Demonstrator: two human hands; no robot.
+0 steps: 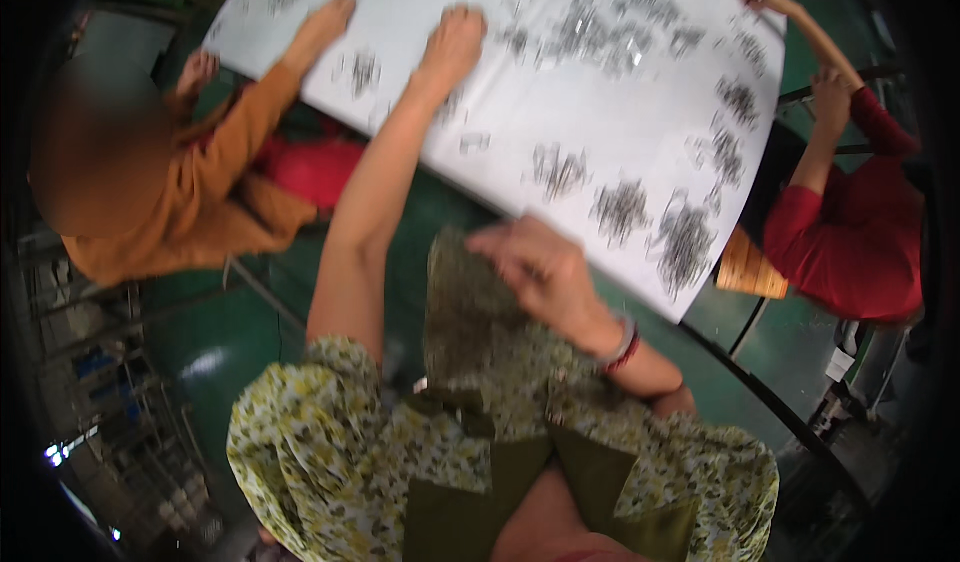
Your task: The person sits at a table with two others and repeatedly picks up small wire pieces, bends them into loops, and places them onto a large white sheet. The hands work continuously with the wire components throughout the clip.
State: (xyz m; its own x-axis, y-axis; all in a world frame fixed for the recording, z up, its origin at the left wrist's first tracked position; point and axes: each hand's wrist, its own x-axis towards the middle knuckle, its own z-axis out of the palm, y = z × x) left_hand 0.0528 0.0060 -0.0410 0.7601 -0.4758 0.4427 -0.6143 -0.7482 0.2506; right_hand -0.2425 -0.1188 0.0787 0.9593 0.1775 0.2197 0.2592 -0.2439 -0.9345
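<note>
My left hand (455, 44) reaches far over the white tabletop (500, 122). Its fingers are curled shut against the surface, and whatever they hold is hidden. Partly under that wrist lies a small pile of thin dark wire-like pieces (450, 108). My right hand (545, 270) is held just off the table's near edge, above my lap. Its fingers are bent inward and slightly blurred; anything between them is too small to name. A few loose dark pieces (474, 143) lie near the edge, between my two hands.
More piles of dark pieces (622, 212) line the near and right edges, with a large spread (600, 32) farther back. A co-worker in an orange-brown top (220, 192) reaches in at the left. Another in red (850, 232) sits at the right near a wooden stool (750, 267).
</note>
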